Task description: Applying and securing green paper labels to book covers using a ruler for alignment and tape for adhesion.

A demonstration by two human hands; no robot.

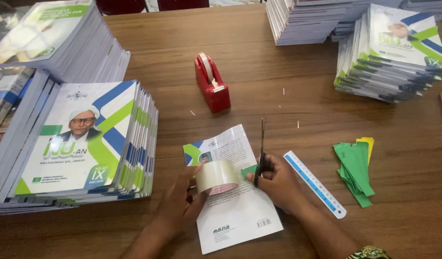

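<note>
A: Tape roll, clear: our left hand has its fingers clamped on it, over the booklet's back cover. Right hand grips black scissors, fingers closed through the handles.

B: Progress?

A: We judge one green strip is being taped on; cut strips wait beside the ruler. Stacks unprocessed.

B: Orientation?

A: Roll's axis runs roughly level; scissor blades point away from us.
</note>
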